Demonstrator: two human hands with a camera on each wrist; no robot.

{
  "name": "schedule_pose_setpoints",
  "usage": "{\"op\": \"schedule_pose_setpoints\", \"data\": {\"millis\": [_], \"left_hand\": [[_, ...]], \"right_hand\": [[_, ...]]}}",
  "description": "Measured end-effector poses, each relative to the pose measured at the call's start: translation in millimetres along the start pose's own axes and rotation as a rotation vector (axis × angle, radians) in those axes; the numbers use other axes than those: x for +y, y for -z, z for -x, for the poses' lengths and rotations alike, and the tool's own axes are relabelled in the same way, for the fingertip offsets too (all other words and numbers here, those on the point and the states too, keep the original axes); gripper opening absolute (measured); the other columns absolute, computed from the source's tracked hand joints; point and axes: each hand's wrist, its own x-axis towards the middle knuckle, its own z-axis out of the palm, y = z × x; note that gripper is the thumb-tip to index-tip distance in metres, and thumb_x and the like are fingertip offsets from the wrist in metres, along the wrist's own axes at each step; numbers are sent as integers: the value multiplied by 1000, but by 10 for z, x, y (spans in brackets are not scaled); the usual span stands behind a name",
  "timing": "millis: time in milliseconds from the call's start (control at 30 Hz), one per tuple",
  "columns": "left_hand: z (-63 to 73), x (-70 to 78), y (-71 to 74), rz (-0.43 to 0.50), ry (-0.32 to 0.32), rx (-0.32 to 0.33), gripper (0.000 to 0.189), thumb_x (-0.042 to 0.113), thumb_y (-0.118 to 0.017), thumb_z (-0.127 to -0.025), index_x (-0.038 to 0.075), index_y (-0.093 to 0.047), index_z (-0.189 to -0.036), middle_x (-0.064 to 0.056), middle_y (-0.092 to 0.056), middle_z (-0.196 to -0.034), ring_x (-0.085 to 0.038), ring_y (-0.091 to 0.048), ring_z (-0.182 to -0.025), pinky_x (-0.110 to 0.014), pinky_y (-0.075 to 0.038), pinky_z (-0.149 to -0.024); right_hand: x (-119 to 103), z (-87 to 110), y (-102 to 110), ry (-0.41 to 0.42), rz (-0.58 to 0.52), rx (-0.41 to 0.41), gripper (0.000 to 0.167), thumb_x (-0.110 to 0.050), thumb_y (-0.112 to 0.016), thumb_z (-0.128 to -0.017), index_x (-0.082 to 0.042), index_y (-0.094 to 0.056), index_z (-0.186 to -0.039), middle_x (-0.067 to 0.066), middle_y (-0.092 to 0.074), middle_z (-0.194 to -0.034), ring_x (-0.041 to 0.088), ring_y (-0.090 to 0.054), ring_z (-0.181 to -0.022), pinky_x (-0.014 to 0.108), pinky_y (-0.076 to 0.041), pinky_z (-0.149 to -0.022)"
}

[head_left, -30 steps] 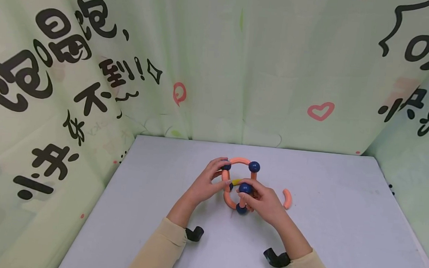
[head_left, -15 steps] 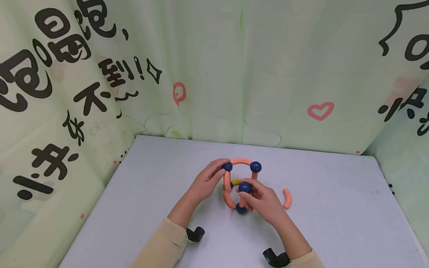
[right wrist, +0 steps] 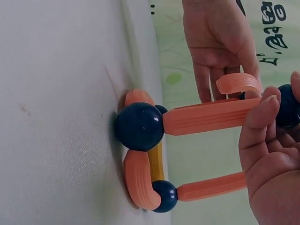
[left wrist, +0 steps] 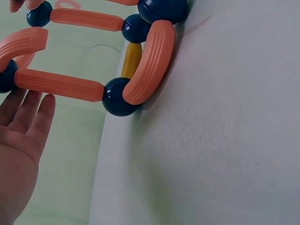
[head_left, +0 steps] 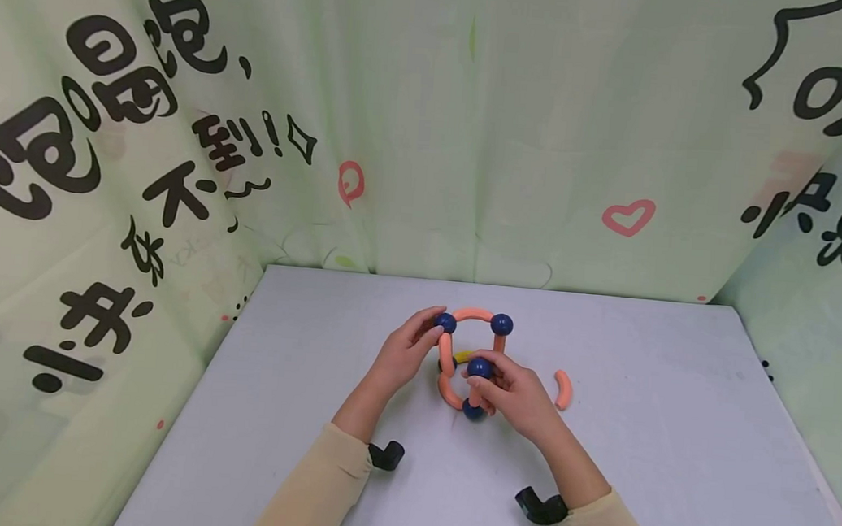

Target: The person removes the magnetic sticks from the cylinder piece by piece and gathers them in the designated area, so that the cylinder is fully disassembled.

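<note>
A frame of orange rods and dark blue balls, a magnetic ball-and-rod toy [head_left: 451,393], stands on the table between my hands. At its upper left corner my left hand [head_left: 402,353] pinches a blue ball [head_left: 445,322] between thumb and fingers. My right hand [head_left: 522,396] grips the near upper blue ball [head_left: 480,368], with fingers beside the upright rod [right wrist: 211,116] below it. In the left wrist view, a curved orange rod [left wrist: 21,44] at the left hand's ball has one free end. A yellow rod [left wrist: 131,61] lies low in the frame.
A loose curved orange rod [head_left: 564,390] lies on the white table [head_left: 658,442], right of the toy. A pale green printed curtain [head_left: 547,141] hangs behind the table and at both sides. Each wrist wears a black camera mount [head_left: 543,507].
My left thumb has moved up from the side rod to the upper left ball. The frame's top has shifted slightly. My right hand keeps almost the same place and grip.
</note>
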Motion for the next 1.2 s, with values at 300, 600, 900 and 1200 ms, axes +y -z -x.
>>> {"op": "schedule_pose_setpoints", "data": {"millis": [300,600,900,1200], "left_hand": [[-35,-12,-10,18,27,-2,41,55,-49,-98,45,-49,-139,3,-59,-139,-16,-61,-122,-40,-51,-102],[-27,9,-7,21,45,-5,42,56,-50,-98,45,-50,-138,2,-60,-139,-17,-61,-123,-41,-51,-103],[-24,5,-7,34,64,-4,39,56,-51,-98,48,-50,-136,4,-60,-139,-16,-61,-123,-42,-50,-104],[-28,0,-7,33,63,-3,38,54,-52,-98,49,-51,-135,6,-60,-139,-15,-61,-123,-40,-51,-103]], "right_hand": [[31,-8,0,27,20,2,39,-38,-62,-97,-15,-58,-129,7,-71,-87,19,-60,-65,40,-56,-63],[28,-5,-5,42,29,8,36,-35,-61,-98,-13,-59,-127,9,-72,-86,18,-60,-66,37,-56,-63],[-24,-27,-10,4,-10,19,30,-40,-56,-100,-19,-58,-122,11,-71,-86,21,-61,-66,30,-56,-63],[-13,10,77,39,45,99,36,-35,-66,-95,-19,-60,-127,7,-58,-108,29,-59,-75,30,-54,-59]]}}
